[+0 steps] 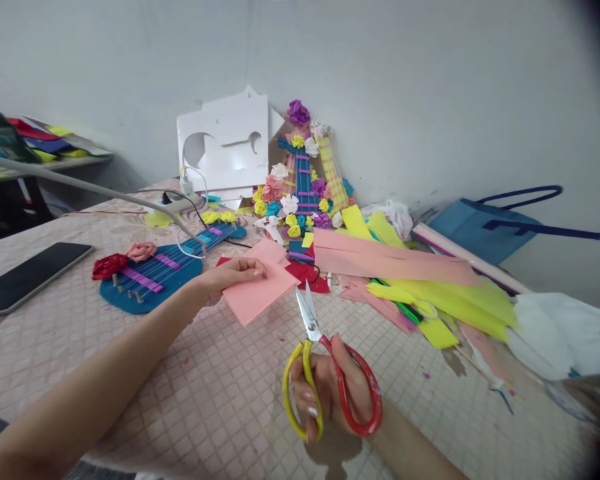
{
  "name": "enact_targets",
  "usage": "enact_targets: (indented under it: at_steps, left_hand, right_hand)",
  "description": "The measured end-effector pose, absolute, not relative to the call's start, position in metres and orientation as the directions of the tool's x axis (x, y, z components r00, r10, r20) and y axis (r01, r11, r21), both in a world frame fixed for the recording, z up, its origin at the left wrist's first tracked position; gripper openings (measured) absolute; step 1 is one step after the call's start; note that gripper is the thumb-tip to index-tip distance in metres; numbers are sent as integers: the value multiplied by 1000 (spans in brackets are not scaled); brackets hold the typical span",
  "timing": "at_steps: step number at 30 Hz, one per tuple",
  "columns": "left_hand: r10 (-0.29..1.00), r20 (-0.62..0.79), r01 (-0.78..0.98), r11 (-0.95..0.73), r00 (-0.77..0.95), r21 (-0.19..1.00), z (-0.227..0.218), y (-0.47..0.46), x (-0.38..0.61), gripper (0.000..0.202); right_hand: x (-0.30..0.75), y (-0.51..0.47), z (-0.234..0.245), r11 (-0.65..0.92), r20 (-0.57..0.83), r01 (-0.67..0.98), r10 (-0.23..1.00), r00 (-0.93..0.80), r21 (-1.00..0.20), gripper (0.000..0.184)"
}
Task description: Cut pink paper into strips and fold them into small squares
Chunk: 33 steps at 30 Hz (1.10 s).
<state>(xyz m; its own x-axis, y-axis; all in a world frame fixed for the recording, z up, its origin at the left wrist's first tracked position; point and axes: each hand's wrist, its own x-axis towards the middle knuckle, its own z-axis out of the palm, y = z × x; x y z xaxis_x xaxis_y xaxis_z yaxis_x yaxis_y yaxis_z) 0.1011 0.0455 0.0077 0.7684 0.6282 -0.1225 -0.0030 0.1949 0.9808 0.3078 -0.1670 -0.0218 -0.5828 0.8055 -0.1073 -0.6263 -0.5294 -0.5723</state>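
Between its thumb and fingers my left hand (235,277) pinches a folded piece of pink paper (260,293) just over the table. My right hand (330,390) has its fingers through the handles of a pair of scissors (311,323), one handle yellow and the other red. The blades are slightly apart, pointing up and away, with their tips close to the paper's right corner. Behind the left hand lies a blue paper guitar (153,273) with purple strips, strings and paper roses (109,267). Red paper (313,275) shows beyond the pink piece.
Pink and yellow paper strips (390,260) are heaped at right, near a blue bag (480,227). A phone (33,277) lies at left. Decorated paper guitars (305,180) and white cut-out board (225,147) lean against the wall. A glue gun (270,230) and a cable (105,192) are mid-table.
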Motion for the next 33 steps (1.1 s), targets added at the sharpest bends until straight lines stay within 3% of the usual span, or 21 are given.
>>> enact_targets:
  at_steps: [12, 21, 33]
  left_hand:
    - [528, -75, 28, 96, 846, 995, 14, 43, 97, 29]
    - [410, 19, 28, -108, 912, 994, 15, 49, 96, 17]
    - [319, 79, -22, -179, 945, 984, 15, 51, 94, 19]
  right_hand:
    - [309, -167, -18, -559, -114, -619, 785, -608, -552, 88]
    - [311, -170, -19, -590, -120, -601, 760, -639, -539, 88]
    - [310, -179, -15, -648, -118, -570, 706, -698, -506, 84]
